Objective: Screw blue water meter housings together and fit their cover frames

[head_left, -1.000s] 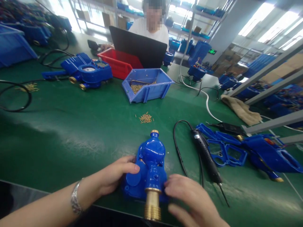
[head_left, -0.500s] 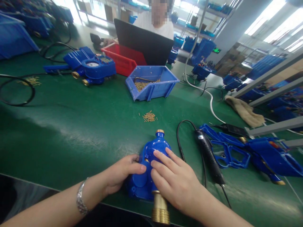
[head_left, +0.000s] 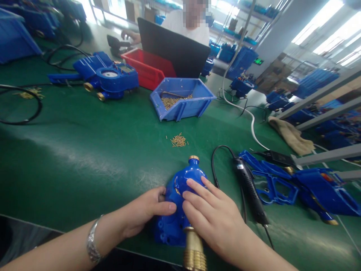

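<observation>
A blue water meter body [head_left: 180,184] with brass threaded ends lies on the green mat [head_left: 84,150] near the front edge. My left hand [head_left: 143,212] grips its left side, thumb laid across the top. My right hand [head_left: 214,218] lies over the top of the meter, fingers stretched out and pressed on the blue housing. A brass fitting [head_left: 194,254] sticks out toward me under my right hand.
A black electric screwdriver [head_left: 249,190] with its cord lies just right of the meter, beside blue covers [head_left: 270,184]. A small pile of brass screws [head_left: 178,140] and a blue bin of screws [head_left: 183,98] sit beyond. Another meter [head_left: 109,79] is far left. A person sits behind a laptop [head_left: 175,52].
My right hand moved from the meter's lower right corner up onto its top. The meter has tipped slightly, its left side lifted. My left hand kept its hold.
</observation>
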The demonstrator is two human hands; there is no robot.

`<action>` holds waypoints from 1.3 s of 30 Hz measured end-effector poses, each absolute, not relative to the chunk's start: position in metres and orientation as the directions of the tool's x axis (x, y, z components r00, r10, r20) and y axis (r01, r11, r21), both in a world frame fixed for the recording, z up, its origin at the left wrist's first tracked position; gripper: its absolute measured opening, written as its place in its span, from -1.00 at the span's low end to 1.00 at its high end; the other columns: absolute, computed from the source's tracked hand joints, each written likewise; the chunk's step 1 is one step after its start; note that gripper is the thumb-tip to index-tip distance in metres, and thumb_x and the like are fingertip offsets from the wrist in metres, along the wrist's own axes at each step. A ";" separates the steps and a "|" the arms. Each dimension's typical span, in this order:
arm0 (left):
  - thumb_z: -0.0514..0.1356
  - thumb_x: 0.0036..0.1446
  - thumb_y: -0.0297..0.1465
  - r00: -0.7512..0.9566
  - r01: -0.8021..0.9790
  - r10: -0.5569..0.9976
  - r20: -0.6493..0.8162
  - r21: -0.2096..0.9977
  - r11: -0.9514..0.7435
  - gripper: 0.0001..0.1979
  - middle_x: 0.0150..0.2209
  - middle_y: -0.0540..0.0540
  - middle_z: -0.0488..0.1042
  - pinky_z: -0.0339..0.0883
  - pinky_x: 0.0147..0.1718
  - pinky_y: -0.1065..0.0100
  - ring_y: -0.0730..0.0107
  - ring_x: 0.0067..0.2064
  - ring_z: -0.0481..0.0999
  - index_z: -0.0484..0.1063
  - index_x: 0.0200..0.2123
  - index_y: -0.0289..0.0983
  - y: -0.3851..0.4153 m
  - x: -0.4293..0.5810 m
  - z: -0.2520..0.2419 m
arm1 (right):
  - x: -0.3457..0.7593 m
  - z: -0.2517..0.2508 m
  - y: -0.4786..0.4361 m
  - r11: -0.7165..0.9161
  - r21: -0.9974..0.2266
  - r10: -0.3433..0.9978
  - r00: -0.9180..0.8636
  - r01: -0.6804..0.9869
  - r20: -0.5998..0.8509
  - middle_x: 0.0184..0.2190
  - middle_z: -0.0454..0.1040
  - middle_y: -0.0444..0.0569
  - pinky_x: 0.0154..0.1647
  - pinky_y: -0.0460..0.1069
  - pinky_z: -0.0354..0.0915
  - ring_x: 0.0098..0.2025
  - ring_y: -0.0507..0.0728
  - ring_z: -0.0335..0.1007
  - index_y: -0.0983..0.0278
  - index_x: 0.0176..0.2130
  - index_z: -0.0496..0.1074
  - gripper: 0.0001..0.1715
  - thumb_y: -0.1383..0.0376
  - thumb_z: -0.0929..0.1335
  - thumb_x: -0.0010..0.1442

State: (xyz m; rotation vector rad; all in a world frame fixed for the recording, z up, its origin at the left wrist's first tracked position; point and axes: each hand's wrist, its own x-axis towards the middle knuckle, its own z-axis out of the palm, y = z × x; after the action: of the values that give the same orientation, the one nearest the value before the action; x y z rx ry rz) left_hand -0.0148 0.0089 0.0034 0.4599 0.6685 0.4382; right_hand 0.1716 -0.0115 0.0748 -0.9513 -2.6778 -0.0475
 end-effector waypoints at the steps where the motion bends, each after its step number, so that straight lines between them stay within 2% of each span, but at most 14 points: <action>1: 0.39 -0.21 -0.34 0.705 -0.237 0.524 -0.478 0.537 0.810 -0.51 -0.27 -0.14 0.54 0.29 -0.17 0.27 0.24 -0.23 0.51 0.36 -0.16 -0.34 0.009 -0.015 0.005 | 0.169 0.075 -0.010 0.767 -0.076 0.628 -0.719 0.638 0.297 -0.25 0.55 0.08 0.00 0.22 0.33 -0.01 0.27 0.39 0.36 -0.30 0.44 -0.65 0.41 0.12 0.26; 5: 0.37 -0.17 -0.28 0.673 -0.229 0.544 -0.501 0.558 0.797 -0.46 -0.22 -0.18 0.54 0.28 -0.16 0.27 0.22 -0.21 0.51 0.34 -0.11 -0.35 0.012 -0.017 0.005 | 0.156 0.070 -0.001 0.716 -0.095 0.677 -0.654 0.692 0.336 -0.30 0.55 0.09 -0.04 0.22 0.35 -0.06 0.27 0.41 0.37 -0.32 0.44 -0.63 0.39 0.11 0.27; 10: 0.25 0.01 -0.28 0.641 -0.237 0.564 -0.520 0.565 0.790 -0.64 -0.20 -0.14 0.55 0.25 -0.10 0.28 0.23 -0.16 0.50 0.41 -0.11 -0.31 0.023 -0.026 0.001 | 0.136 0.071 0.012 0.665 -0.159 0.741 -0.618 0.730 0.264 -0.32 0.53 0.12 -0.02 0.24 0.32 -0.06 0.33 0.39 0.41 -0.31 0.44 -0.71 0.38 0.17 0.23; 12: 0.25 0.01 -0.35 0.626 -0.249 0.575 -0.526 0.564 0.787 -0.69 -0.26 -0.10 0.57 0.27 -0.13 0.29 0.25 -0.21 0.51 0.45 -0.14 -0.29 0.030 -0.031 -0.001 | 0.136 0.079 0.023 0.686 -0.244 0.726 -0.665 0.686 0.173 -0.21 0.51 0.11 0.06 0.23 0.26 0.00 0.30 0.34 0.40 -0.19 0.43 -0.76 0.42 0.22 0.20; 14: 0.24 0.01 -0.38 0.627 -0.267 0.582 -0.518 0.559 0.785 -0.73 -0.30 -0.09 0.58 0.29 -0.14 0.29 0.25 -0.24 0.52 0.48 -0.17 -0.29 0.038 -0.037 -0.002 | 0.144 0.086 0.043 0.659 -0.417 0.711 -0.699 0.625 0.075 -0.06 0.45 0.02 0.14 0.12 0.21 0.06 0.19 0.29 0.33 -0.02 0.35 -0.62 0.45 0.30 0.12; 16: 0.21 0.05 -0.39 0.644 -0.273 0.569 -0.512 0.542 0.795 -0.78 -0.31 -0.11 0.59 0.32 -0.16 0.27 0.25 -0.26 0.54 0.49 -0.19 -0.31 0.046 -0.044 -0.003 | 0.158 0.082 0.072 0.470 -0.541 0.826 -0.564 0.698 -0.010 0.00 0.42 -0.08 0.12 -0.02 0.23 0.04 0.06 0.31 0.24 0.03 0.31 -0.49 0.48 0.34 0.07; 17: 0.19 0.07 -0.40 0.647 -0.272 0.561 -0.515 0.532 0.802 -0.79 -0.32 -0.12 0.59 0.34 -0.18 0.27 0.25 -0.28 0.54 0.50 -0.21 -0.33 0.050 -0.048 -0.003 | 0.166 0.075 0.089 0.267 -0.522 0.936 -0.348 0.810 -0.061 -0.05 0.45 -0.11 0.07 -0.05 0.27 -0.02 0.03 0.36 0.22 -0.03 0.36 -0.57 0.48 0.33 0.09; 18: 0.19 0.07 -0.41 0.642 -0.279 0.564 -0.519 0.528 0.802 -0.81 -0.34 -0.13 0.59 0.36 -0.21 0.28 0.27 -0.30 0.55 0.51 -0.25 -0.34 0.054 -0.052 -0.004 | 0.174 0.065 0.106 0.128 -0.472 0.982 -0.179 0.872 -0.064 -0.09 0.46 -0.02 0.03 0.00 0.29 -0.06 0.05 0.38 0.30 -0.05 0.36 -0.65 0.49 0.28 0.15; 21: 0.26 -0.01 -0.43 0.593 -0.327 0.611 -0.524 0.537 0.778 -0.91 -0.46 -0.06 0.59 0.40 -0.33 0.39 0.38 -0.41 0.54 0.53 -0.41 -0.34 0.062 -0.062 -0.004 | 0.189 0.024 0.148 -0.049 -0.378 0.992 0.002 0.925 -0.124 -0.18 0.45 0.06 -0.05 0.12 0.32 -0.12 0.12 0.39 0.38 -0.16 0.40 -0.82 0.39 0.27 0.22; 24: 0.33 -0.14 -0.42 0.565 -0.356 0.639 -0.521 0.545 0.759 -0.88 -0.47 0.00 0.60 0.40 -0.38 0.45 0.43 -0.44 0.53 0.55 -0.43 -0.30 0.065 -0.068 -0.005 | 0.193 -0.010 0.169 -0.085 -0.347 0.977 0.010 0.934 -0.213 -0.15 0.42 -0.01 -0.15 0.09 0.36 -0.17 0.10 0.39 0.34 -0.13 0.37 -0.74 0.23 0.30 0.22; 27: 0.36 -0.20 -0.41 0.558 -0.354 0.651 -0.515 0.562 0.748 -0.76 -0.41 0.00 0.61 0.41 -0.31 0.41 0.35 -0.35 0.55 0.56 -0.34 -0.28 0.065 -0.070 -0.006 | 0.192 -0.023 0.175 -0.075 -0.354 0.968 -0.017 0.932 -0.250 -0.12 0.40 0.01 -0.14 0.09 0.36 -0.15 0.11 0.38 0.32 -0.09 0.35 -0.72 0.22 0.29 0.23; 30: 0.34 -0.18 -0.40 0.563 -0.339 0.649 -0.512 0.573 0.746 -0.77 -0.38 -0.01 0.60 0.40 -0.25 0.39 0.31 -0.30 0.55 0.56 -0.34 -0.27 0.064 -0.069 -0.008 | 0.190 -0.018 0.172 -0.070 -0.392 0.968 -0.033 0.917 -0.250 -0.10 0.39 0.01 -0.13 0.10 0.35 -0.13 0.11 0.37 0.32 -0.09 0.35 -0.72 0.23 0.29 0.23; 37: 0.22 0.04 -0.37 0.593 -0.354 0.628 -0.504 0.538 0.765 -0.77 -0.28 -0.10 0.59 0.35 -0.19 0.33 0.34 -0.27 0.52 0.49 -0.21 -0.30 0.064 -0.069 -0.014 | 0.163 0.023 0.116 -0.012 -0.668 0.959 -0.181 0.744 -0.218 -0.46 0.44 -0.16 -0.35 -0.09 0.35 -0.41 -0.01 0.39 0.35 -0.33 0.41 -0.98 0.42 0.35 0.13; 39: 0.22 0.04 -0.37 0.609 -0.347 0.619 -0.496 0.535 0.770 -0.75 -0.27 -0.12 0.58 0.34 -0.18 0.32 0.33 -0.27 0.52 0.47 -0.17 -0.31 0.064 -0.069 -0.015 | 0.154 0.032 0.096 0.020 -0.731 0.949 -0.242 0.682 -0.200 -0.50 0.43 -0.20 -0.38 -0.13 0.32 -0.43 -0.03 0.38 0.33 -0.41 0.42 -0.92 0.47 0.40 0.04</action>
State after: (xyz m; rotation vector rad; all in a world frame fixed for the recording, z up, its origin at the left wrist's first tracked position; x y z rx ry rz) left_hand -0.0694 0.0641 -0.0153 0.4115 0.7210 0.5758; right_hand 0.1538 0.0960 0.0323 -1.6684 -1.9579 1.0688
